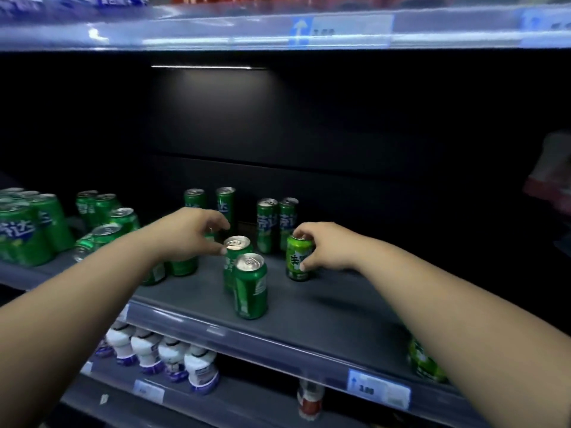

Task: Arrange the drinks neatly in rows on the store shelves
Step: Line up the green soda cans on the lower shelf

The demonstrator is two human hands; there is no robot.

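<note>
The middle shelf [324,304] fills most of the frame, with green cans scattered over it. There is a packed group [27,230] at the left edge, a back pair [275,223] at centre, and a nearest can [250,288] just below centre with a second can [236,244] close behind it. Our left grip [191,233] is curled over can tops left of centre, thumb at the second can's rim; we cannot tell whether it pinches anything. Our right grip [324,245] pinches a lone can [298,257] right of centre, fingers on its rim and thumb on its side. That can stands upright on the shelf, just in front of the back pair. We judge that a hasty slide could knock that pair over, and that our left forearm could sweep down the cans half hidden beneath it.
</note>
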